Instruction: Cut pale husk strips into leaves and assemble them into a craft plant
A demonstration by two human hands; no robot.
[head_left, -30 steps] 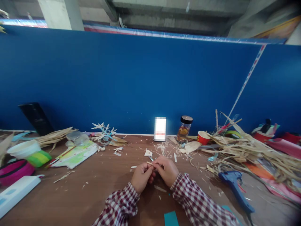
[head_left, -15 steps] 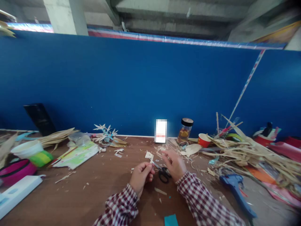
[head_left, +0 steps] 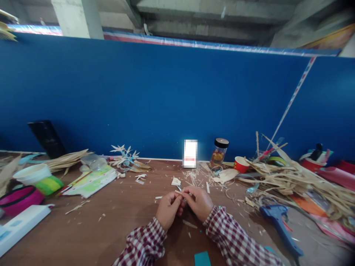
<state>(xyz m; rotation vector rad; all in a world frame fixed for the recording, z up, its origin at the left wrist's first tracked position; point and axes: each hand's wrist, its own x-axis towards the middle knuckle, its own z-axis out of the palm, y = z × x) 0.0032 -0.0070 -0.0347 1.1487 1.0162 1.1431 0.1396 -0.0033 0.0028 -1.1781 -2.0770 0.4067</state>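
My left hand (head_left: 168, 210) is closed, pinching a small pale strip (head_left: 178, 192) that looks like corn husk. Coming from the other side, my right hand (head_left: 200, 203) is also closed, its thumb and fingertips on the same strip. The fingertips of both hands meet just above the brown table (head_left: 111, 229). The scissors, with black handles in the earlier frame, are now almost wholly covered by my hands. Just beyond my fingers lies a cut pale scrap (head_left: 175, 181). A short white strip (head_left: 208, 187) rests past my right hand.
At right are a blue glue gun (head_left: 277, 220), a heap of dry husks (head_left: 288, 181), a red paper cup (head_left: 241, 165) and a lidded jar (head_left: 219, 155). A white power strip (head_left: 24, 225) and a husk flower (head_left: 126, 157) stand left. A blue partition (head_left: 155, 99) closes the back.
My right hand has moved left and down to join my left hand at the strip, covering the scissors. A short white strip now shows on the table beyond my right hand.
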